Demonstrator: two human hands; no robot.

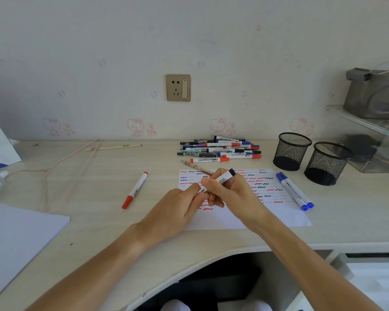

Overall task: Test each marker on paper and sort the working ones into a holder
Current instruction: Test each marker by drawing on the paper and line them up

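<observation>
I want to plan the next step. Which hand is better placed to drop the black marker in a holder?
Probably right: the right hand grips the black-capped marker, and both mesh holders stand on its side.

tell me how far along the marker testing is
Done: the paper is covered with red, blue and black squiggles; one red marker lies left of it, two blue markers right. In hand: both hands, left hand and right hand, grip a black-capped marker. Left: the pile behind; both mesh holders look empty.
</observation>
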